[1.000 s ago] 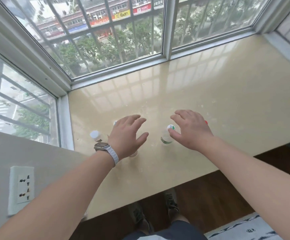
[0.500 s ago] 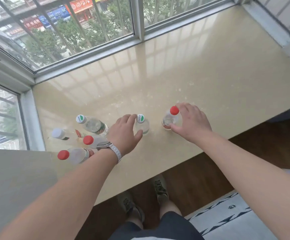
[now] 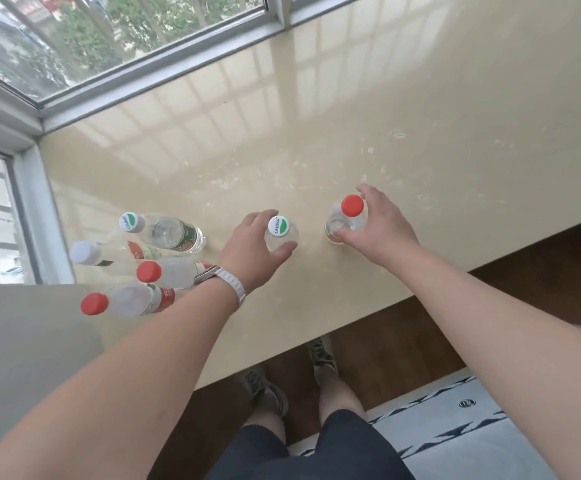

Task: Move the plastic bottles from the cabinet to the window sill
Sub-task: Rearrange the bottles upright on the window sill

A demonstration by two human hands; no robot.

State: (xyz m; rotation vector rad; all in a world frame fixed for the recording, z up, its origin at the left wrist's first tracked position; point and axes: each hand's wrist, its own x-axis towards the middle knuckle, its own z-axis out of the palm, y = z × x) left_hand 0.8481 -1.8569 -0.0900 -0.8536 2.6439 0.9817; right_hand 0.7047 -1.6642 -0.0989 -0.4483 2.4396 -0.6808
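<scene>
Several clear plastic bottles stand on the beige window sill (image 3: 403,109). My left hand (image 3: 251,252) wraps around a bottle with a green-and-white cap (image 3: 278,226) near the sill's middle. My right hand (image 3: 381,225) grips a red-capped bottle (image 3: 352,205) just to its right. Both bottles stand upright on the sill. At the left stand a second green-capped bottle (image 3: 164,232), a white-capped bottle (image 3: 84,253) and two more red-capped bottles (image 3: 168,271), (image 3: 126,301).
Window frames (image 3: 164,69) border the sill at the back and left. A grey wall ledge (image 3: 22,341) lies at lower left. Below the sill's front edge are a wooden floor (image 3: 490,289), my feet and a patterned rug (image 3: 472,427).
The view has tilted down and to the left, bringing the group of bottles at the left into sight. Both hands stay on their bottles; one second ago the fingers were spread over them.
</scene>
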